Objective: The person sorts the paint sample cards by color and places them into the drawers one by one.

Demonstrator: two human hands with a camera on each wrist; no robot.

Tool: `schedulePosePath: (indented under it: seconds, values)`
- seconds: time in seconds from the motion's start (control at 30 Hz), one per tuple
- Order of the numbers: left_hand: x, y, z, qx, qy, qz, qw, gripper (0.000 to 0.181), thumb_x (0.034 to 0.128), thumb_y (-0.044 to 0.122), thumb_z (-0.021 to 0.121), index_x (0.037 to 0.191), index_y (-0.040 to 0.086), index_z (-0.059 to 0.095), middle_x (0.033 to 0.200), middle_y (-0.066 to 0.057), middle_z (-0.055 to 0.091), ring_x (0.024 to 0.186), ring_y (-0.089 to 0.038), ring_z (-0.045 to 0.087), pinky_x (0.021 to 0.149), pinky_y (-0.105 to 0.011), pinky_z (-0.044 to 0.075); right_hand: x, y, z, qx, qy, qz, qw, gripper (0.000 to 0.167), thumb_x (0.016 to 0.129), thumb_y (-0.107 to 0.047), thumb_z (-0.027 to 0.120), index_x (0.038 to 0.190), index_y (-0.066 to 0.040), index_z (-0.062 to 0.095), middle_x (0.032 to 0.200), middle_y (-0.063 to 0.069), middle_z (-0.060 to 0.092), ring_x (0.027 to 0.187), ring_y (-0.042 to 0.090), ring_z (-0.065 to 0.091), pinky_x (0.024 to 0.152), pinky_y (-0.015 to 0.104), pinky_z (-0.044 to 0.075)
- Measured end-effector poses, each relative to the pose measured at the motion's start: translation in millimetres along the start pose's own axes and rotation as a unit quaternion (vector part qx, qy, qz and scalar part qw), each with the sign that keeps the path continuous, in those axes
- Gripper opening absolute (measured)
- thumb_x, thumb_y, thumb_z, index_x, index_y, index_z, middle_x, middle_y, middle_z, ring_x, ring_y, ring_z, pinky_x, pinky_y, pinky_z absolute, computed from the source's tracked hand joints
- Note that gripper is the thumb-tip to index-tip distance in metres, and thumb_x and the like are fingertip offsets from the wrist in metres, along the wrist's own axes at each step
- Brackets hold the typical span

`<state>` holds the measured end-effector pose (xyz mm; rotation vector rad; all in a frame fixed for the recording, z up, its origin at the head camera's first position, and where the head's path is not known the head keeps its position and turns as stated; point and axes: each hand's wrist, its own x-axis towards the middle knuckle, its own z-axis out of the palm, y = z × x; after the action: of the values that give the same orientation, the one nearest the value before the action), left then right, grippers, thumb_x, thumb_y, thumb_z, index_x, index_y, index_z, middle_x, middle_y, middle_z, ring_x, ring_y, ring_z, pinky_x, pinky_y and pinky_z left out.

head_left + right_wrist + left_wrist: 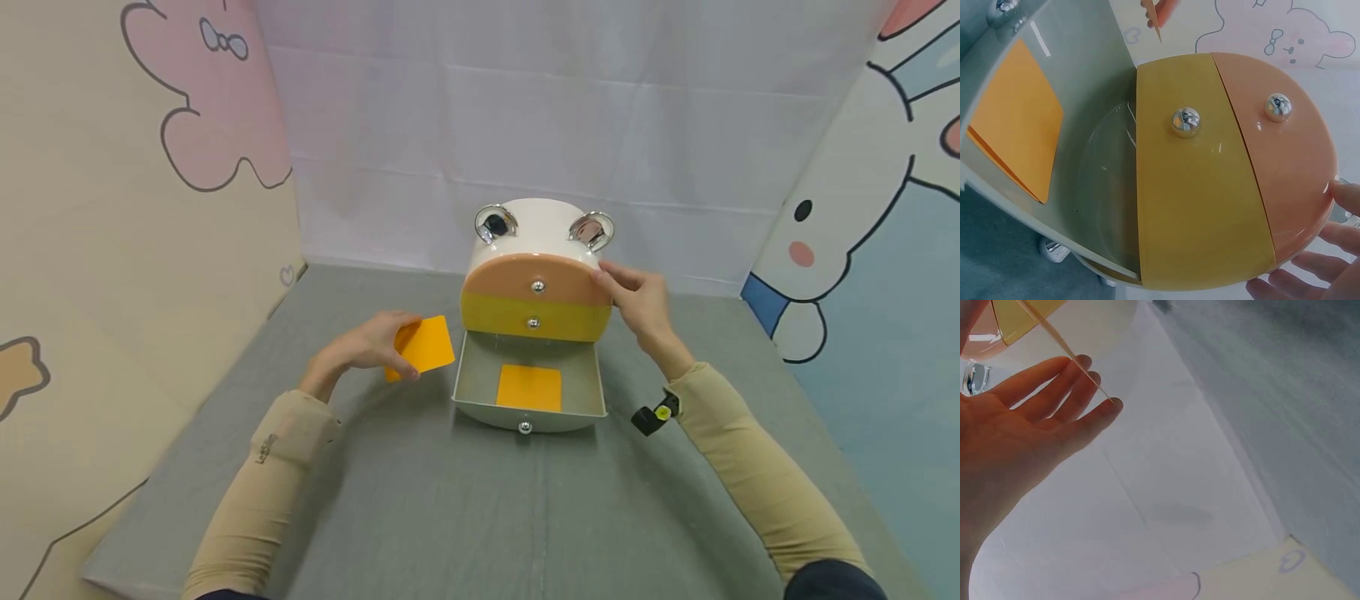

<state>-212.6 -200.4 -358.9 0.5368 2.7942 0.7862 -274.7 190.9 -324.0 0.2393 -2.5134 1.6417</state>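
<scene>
My left hand (pixel 377 340) pinches a thin orange square card (pixel 425 344) between thumb and fingers, above the table to the left of a small drawer cabinet (pixel 546 218). Seen edge-on in the left wrist view, the card (pixel 1063 344) meets the fingertips. The cabinet has a white rounded top, a peach upper drawer (pixel 1285 162), a yellow middle drawer (pixel 1194 194) and a pulled-out grey-green bottom drawer (pixel 480 367). A second orange card (pixel 529 387) lies inside that bottom drawer. With fairly straight fingers, my right hand (pixel 636 298) touches the cabinet's upper right side, thumb at the front edge.
Two shiny, ear-like round pieces (pixel 496 223) stick up from the cabinet's top. Round silver knobs (pixel 526 427) sit on the drawer fronts. A grey cloth covers the table (pixel 420 517). Behind it hangs a white curtain (pixel 465 108), with cartoon-printed walls (pixel 187 275) at both sides.
</scene>
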Motion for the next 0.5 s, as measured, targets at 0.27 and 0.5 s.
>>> schedulePosePath:
  seconds: [0.27,0.5]
  values:
    - [9.2,27.2,3.9,0.0,-0.019,0.069,0.9974,0.091,0.0648,0.023,0.086,0.14,-0.006,0.043,0.137,-0.019,0.053,0.121,-0.036,0.049,0.107,-0.051,0.038,0.4,0,1,0.006,0.001,0.003,1.0,0.054,0.09,-0.043,0.064,0.131,-0.009,0.06,0.131,0.015,0.062,0.109,0.013,0.062,0.083,0.017,0.053]
    - [32.7,47.9,18.6,0.026,-0.046,0.093,0.9943,0.092,0.0662,0.026,0.086,0.142,-0.002,0.043,0.144,-0.016,0.048,0.129,-0.035,0.043,0.112,-0.05,0.033,0.9,1,1,0.007,0.006,0.006,0.9999,0.054,0.089,-0.043,0.065,0.131,-0.01,0.061,0.13,0.015,0.062,0.105,0.008,0.062,0.079,0.015,0.052]
